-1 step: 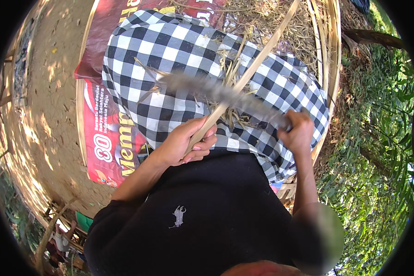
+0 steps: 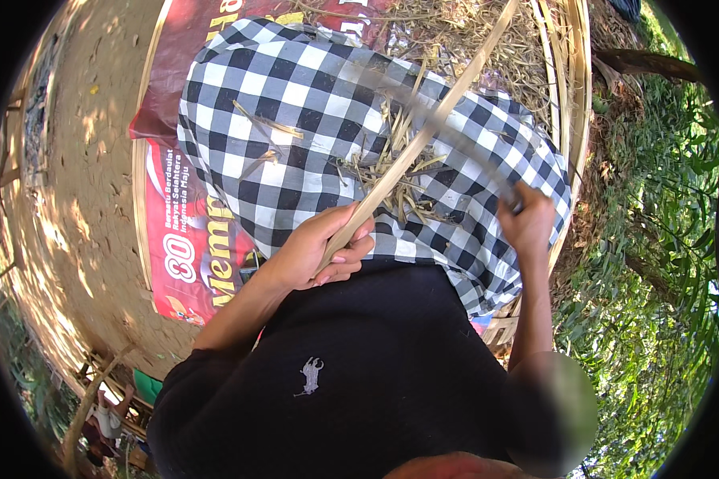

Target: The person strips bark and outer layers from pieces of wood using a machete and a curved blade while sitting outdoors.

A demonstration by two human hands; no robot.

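My left hand [image 2: 331,246] is closed around the near end of a long, pale bamboo strip [image 2: 415,148], which slants away to the far right. In my right hand [image 2: 529,215] is the handle of a machete [image 2: 471,152]. Its long, dark blade is smeared by motion and crosses the strip at about its middle; whether the two touch I cannot tell. Beneath both lies a black-and-white checked cloth [image 2: 280,88] over my lap, with thin shavings [image 2: 403,199] scattered on it.
A red printed banner [image 2: 180,239] lies under the cloth on a bamboo-edged platform. More shavings [image 2: 511,68] are heaped at the far right beside bamboo slats [image 2: 563,96]. Bare soil [image 2: 88,199] is on the left, green plants [image 2: 647,319] on the right. Another person [image 2: 104,419] shows at lower left.
My right hand has shifted slightly to the right and away from me, and the machete blade has swung farther out along the strip. My left hand and the strip have hardly moved.
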